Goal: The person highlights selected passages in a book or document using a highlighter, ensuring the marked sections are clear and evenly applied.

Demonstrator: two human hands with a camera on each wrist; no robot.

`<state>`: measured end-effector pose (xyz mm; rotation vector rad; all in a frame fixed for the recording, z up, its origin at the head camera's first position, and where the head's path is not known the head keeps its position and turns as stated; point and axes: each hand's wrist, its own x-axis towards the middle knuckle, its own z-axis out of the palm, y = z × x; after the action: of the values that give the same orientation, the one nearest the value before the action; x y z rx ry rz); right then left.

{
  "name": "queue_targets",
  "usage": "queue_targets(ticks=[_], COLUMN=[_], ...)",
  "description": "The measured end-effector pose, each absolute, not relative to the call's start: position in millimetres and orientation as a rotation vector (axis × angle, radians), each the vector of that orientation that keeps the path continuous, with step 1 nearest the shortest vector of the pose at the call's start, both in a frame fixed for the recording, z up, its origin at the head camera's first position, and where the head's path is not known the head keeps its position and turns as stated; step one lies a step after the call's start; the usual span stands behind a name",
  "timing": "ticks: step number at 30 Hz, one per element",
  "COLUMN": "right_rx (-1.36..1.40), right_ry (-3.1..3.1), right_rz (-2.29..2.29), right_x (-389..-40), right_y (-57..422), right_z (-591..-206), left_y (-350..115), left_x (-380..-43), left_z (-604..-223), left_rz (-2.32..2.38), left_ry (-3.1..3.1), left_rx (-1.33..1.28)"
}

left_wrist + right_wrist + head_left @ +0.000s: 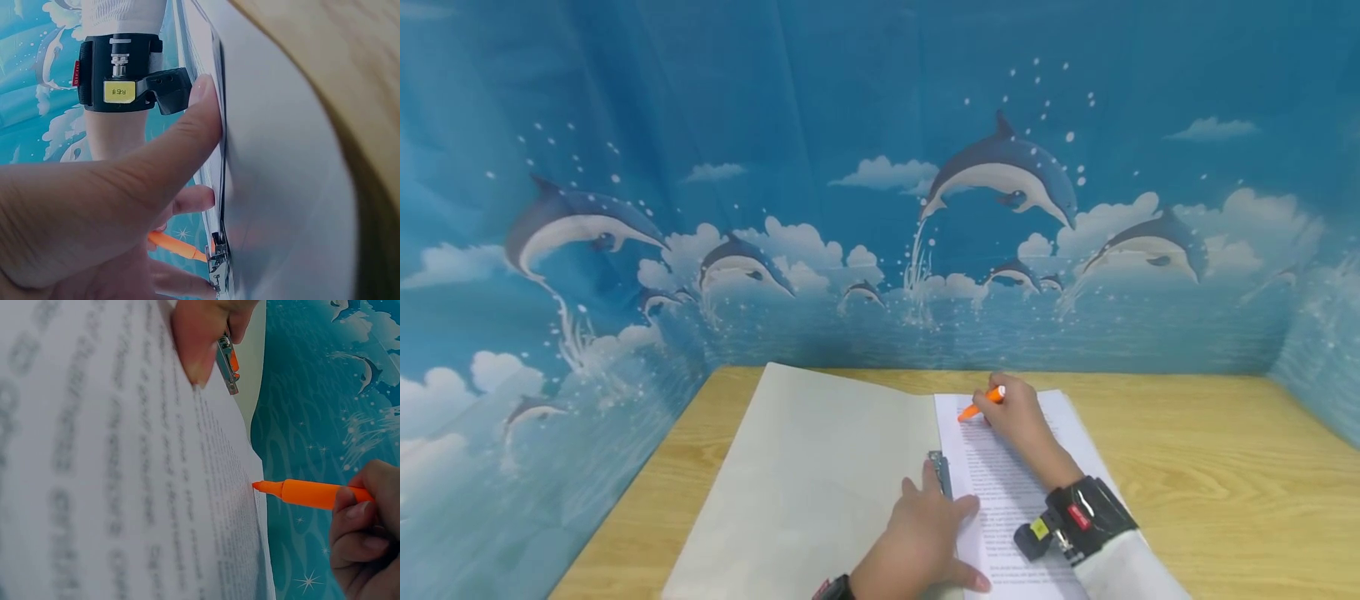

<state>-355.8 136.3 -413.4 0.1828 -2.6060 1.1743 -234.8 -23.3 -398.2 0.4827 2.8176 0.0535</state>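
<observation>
My right hand [1017, 415] grips an orange highlighter [312, 494] near its back end. The highlighter's tip meets the upper left part of the printed page [1000, 475], by the top lines of text. Fingers spread, my left hand [923, 529] rests across the inner edge of the page and the open folder [827, 467]. Its thumb lies on the page's lower left margin, and a fingertip is by the metal clip [936, 457]. In the right wrist view the left hand's fingers [199, 344] press on the paper.
The folder's pale cover lies spread to the left on a wood-grain table [1217, 467]. Behind the table hangs a blue backdrop [850, 100] with printed dolphins. A black wrist strap with a camera [1033, 540] sits on the right wrist, over the page.
</observation>
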Motion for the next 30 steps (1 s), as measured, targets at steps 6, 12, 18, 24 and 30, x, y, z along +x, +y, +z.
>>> queue_targets(ticks=[6,12,18,24,30], right_rx=[0.131,0.128,0.092,0.049,0.069], right_ry=[-2.632,-2.623,-2.652,-2.668,-2.65], right_rz=[1.247,1.313,1.327,1.33,1.322], right_x=[-357.2,-356.8,-357.3,-358.2,-359.7], right_y=[137.5,139.7,141.9,144.2,148.1], right_z=[-413.3,-412.1,-411.8,-411.9,-413.3], left_y=[-23.8,-24.9,-24.2,-22.5,-23.0], left_x=[-233.0,-231.4,-231.5,-232.0,-231.6], left_z=[-395.4,-396.2,-396.6,-396.2,-396.3], left_rz=[0.071,0.076,0.053,-0.013,-0.022], left_ry=[2.832,2.849,2.847,2.842,2.851], left_rx=[0.487,0.501,0.494,0.492,0.499])
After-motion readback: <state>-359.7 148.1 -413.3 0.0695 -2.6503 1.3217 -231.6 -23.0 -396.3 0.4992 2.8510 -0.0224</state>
